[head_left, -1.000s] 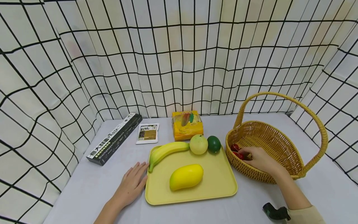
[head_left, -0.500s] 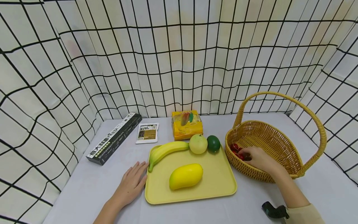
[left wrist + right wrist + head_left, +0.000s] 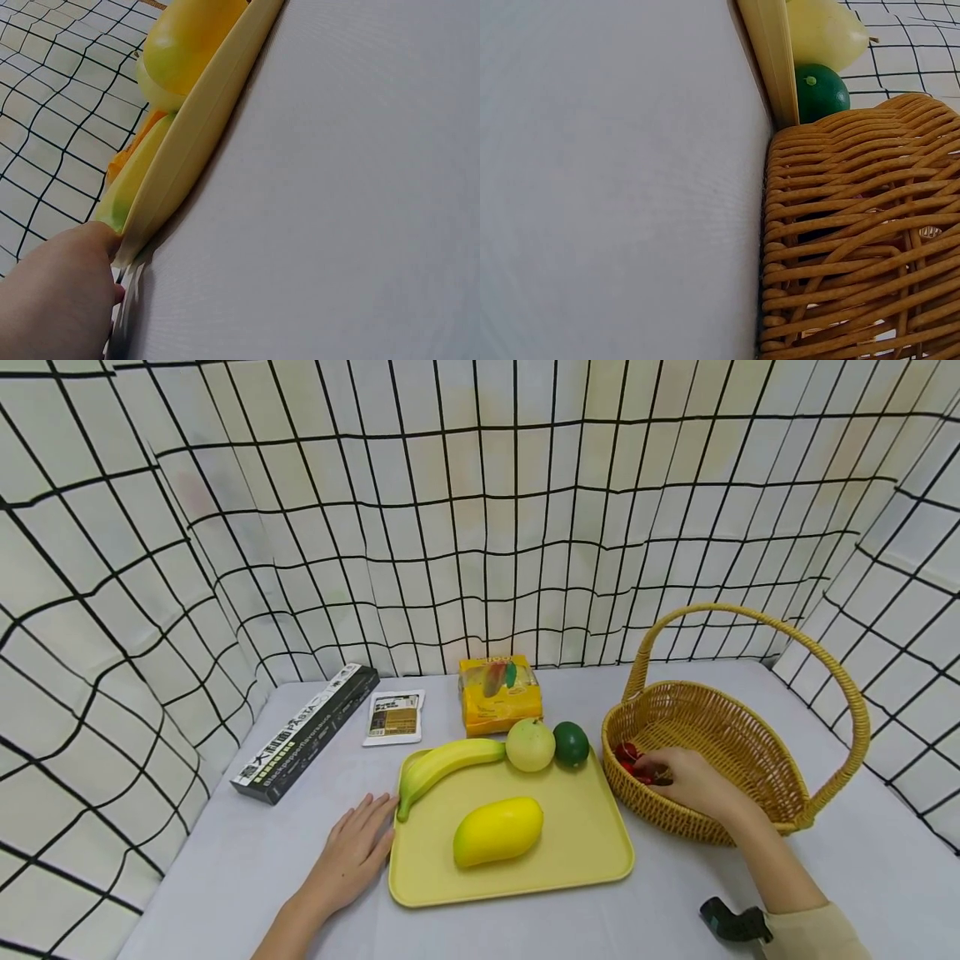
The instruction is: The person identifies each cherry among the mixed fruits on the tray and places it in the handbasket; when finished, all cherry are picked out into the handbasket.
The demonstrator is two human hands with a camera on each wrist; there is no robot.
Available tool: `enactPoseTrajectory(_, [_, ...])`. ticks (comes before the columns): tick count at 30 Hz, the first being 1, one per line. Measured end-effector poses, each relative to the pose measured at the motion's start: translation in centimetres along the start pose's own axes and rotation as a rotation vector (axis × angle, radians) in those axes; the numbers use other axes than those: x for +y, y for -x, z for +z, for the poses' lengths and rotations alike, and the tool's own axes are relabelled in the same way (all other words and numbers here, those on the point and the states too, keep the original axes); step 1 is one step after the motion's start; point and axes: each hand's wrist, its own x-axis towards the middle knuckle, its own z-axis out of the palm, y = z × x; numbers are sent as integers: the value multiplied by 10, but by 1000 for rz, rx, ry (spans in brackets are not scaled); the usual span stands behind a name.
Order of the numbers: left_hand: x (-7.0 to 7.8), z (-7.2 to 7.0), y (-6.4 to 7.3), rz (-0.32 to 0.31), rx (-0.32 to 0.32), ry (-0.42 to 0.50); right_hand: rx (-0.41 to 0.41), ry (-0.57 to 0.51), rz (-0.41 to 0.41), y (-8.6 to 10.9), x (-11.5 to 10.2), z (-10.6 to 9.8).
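Observation:
My left hand (image 3: 350, 852) lies on the white cloth, fingers straight, fingertips against the left edge of a yellow tray (image 3: 547, 877). On the tray are a banana (image 3: 446, 767) and a mango (image 3: 498, 832). A pale green round fruit (image 3: 531, 745) and a dark green fruit (image 3: 571, 744) sit at its back edge. My right hand (image 3: 690, 781) reaches into the left side of a wicker basket (image 3: 738, 714), its thumb and fingers curled around small glossy red fruit (image 3: 628, 752). In the right wrist view, the basket wall (image 3: 862, 240) hides that hand.
Behind the tray stands a yellow package (image 3: 501, 695) with a mango picture. Back left are a white sachet (image 3: 394, 718) and a long black pasta box (image 3: 307, 732). The basket's tall handle (image 3: 817, 656) arches above the right arm. Black netting over white cloth encloses the table.
The red fruit shifts slightly under my right fingers, while that hand stays inside the basket. My left hand keeps its place at the tray edge. The head view moves a little.

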Motion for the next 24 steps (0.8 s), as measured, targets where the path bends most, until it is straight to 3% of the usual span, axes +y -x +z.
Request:
enactPoseTrajectory(16, [0, 5, -9, 16, -9, -14, 71, 50, -52, 3, 8, 0])
enactPoseTrajectory(24, [3, -14, -5, -51, -107, -48, 133, 83, -67, 6, -1, -2])
